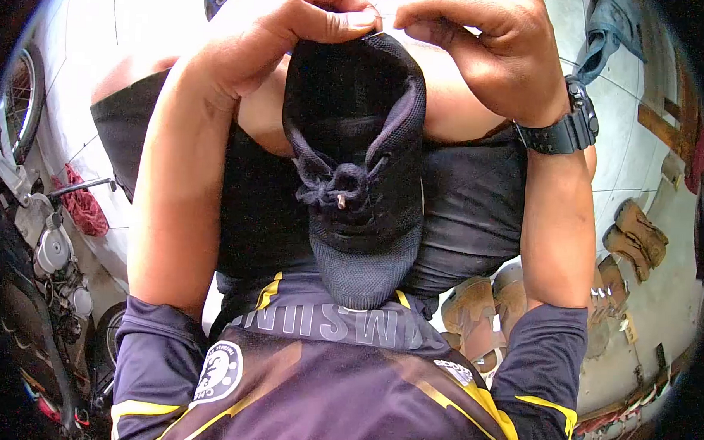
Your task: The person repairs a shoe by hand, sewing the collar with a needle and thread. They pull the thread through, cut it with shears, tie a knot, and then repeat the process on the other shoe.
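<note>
Pinching the heel end of the black shoe (355,135) from both sides, I had my left grip (285,31) closed on its collar, thumb laid flat across the top edge. My right grip (482,46) was closed on the same rim just beside it, fingertips curled over. The two met almost knuckle to knuckle, which I judge gave an even hold on the back of the shoe so that it would not twist.

The shoe lay lengthwise over my lap, heel away from me and toe pointing at my jersey (323,374). Its sole seemed to rest on my dark shorts (477,201) between the knees, so my legs probably carried the weight rather than my fingers. That way up, the opening and tongue faced me. The laces (341,190) sat bunched in a tight knot at mid-shoe, touched by neither grip.

A black watch (568,127) ringed my right wrist. On the tiled floor (659,308) to my right lay brown sandals (637,239), well apart from the shoe. To my left stood a motorcycle (41,248) with a red rag (82,209) beside it.
</note>
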Motion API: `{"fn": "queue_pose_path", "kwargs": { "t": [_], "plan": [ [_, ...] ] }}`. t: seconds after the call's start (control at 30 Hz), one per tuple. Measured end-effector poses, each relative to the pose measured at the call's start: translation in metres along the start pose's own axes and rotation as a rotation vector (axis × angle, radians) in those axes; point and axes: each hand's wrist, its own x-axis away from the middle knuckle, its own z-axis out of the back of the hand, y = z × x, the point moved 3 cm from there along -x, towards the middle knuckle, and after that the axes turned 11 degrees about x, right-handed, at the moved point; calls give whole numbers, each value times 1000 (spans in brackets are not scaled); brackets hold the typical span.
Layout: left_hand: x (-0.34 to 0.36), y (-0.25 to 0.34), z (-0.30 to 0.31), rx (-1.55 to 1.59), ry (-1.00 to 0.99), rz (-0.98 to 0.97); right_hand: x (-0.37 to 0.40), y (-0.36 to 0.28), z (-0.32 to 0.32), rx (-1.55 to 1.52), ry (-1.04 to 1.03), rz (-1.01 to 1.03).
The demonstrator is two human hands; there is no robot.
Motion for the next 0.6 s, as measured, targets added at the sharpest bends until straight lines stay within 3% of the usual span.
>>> {"fn": "queue_pose_path", "kwargs": {
  "t": [0.6],
  "plan": [
    [-1,-3,6,-35,21,23,-2,-11,-11,-21,82,29]
  ]
}}
